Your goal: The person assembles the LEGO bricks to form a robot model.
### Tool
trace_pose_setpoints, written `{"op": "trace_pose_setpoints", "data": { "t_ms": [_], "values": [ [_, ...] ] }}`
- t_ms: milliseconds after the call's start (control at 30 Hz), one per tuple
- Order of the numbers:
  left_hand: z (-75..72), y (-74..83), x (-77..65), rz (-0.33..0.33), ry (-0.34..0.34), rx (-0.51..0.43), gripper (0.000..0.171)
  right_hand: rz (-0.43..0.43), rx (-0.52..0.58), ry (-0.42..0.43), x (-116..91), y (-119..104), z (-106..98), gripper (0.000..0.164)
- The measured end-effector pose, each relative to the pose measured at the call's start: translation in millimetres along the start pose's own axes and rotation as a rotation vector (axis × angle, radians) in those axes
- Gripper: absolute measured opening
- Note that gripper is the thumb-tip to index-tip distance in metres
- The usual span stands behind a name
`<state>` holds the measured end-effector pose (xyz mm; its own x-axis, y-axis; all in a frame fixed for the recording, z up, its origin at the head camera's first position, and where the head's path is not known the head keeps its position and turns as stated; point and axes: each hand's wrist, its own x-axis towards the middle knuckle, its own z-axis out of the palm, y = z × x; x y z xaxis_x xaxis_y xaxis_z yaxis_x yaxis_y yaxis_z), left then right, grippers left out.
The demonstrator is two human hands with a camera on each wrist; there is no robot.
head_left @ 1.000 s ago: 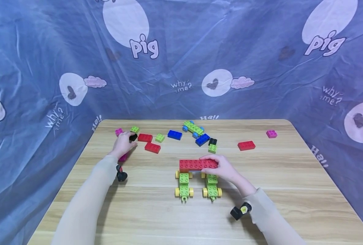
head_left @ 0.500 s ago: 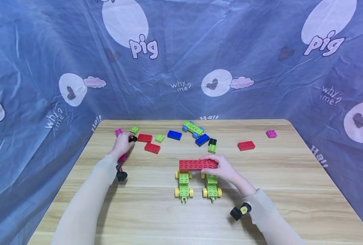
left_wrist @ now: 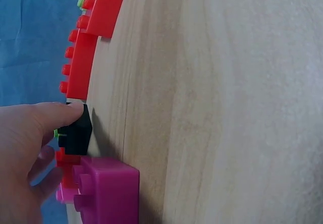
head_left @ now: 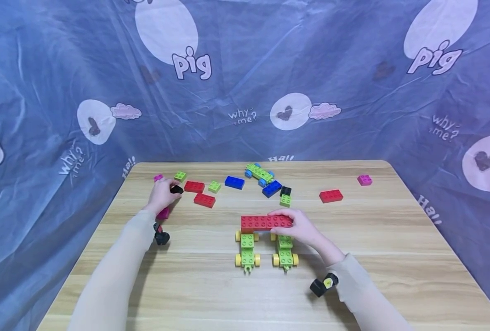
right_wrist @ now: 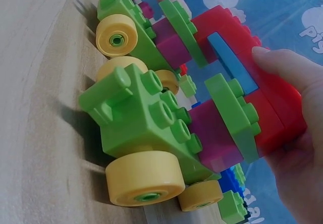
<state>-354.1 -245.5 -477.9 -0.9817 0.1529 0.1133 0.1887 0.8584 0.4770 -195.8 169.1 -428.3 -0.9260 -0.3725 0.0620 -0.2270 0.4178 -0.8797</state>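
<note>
My left hand (head_left: pixel 161 194) pinches a small black brick (head_left: pixel 176 189) at the table's left. In the left wrist view the thumb lies on the black brick (left_wrist: pixel 76 133), close to a magenta brick (left_wrist: pixel 113 188); whether it touches the table, I cannot tell. My right hand (head_left: pixel 300 225) grips the right end of a red brick row (head_left: pixel 261 223). That row bridges two green wheeled bases (head_left: pixel 247 250) with yellow wheels. The right wrist view shows magenta bricks (right_wrist: pixel 214 138) and green plates (right_wrist: pixel 232 115) under the red row, and a blue piece (right_wrist: pixel 232 62) against it.
Behind the left hand lie red bricks (head_left: pixel 194 186) and green bricks (head_left: pixel 180 176). Blue bricks (head_left: pixel 234 182), another black brick (head_left: pixel 286 191) and a green base with blue wheels (head_left: pixel 259 174) lie farther back. A red brick (head_left: pixel 331 196) and a pink brick (head_left: pixel 365 179) are at right.
My left hand has drawn slightly back toward me and leftward with the black brick, which has tilted a little. My right hand and the wheeled build have stayed in place.
</note>
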Motion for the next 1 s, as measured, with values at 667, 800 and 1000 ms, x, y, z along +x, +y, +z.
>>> {"op": "trace_pose_setpoints", "data": {
  "t_ms": [667, 800, 1000],
  "values": [
    [4.5, 1.9, 2.8, -0.064, -0.088, 0.016, 0.052, 0.004, -0.009, -0.007, 0.3, 0.2, 1.6, 0.04],
    [5.3, 2.9, 2.9, -0.056, -0.083, 0.019, 0.051, 0.006, -0.011, -0.008, 0.7, 1.1, 1.7, 0.04],
    [5.5, 6.7, 0.2, -0.047, -0.077, 0.007, 0.051, 0.001, -0.006, -0.008, -0.5, -2.0, 0.1, 0.04]
  ]
}}
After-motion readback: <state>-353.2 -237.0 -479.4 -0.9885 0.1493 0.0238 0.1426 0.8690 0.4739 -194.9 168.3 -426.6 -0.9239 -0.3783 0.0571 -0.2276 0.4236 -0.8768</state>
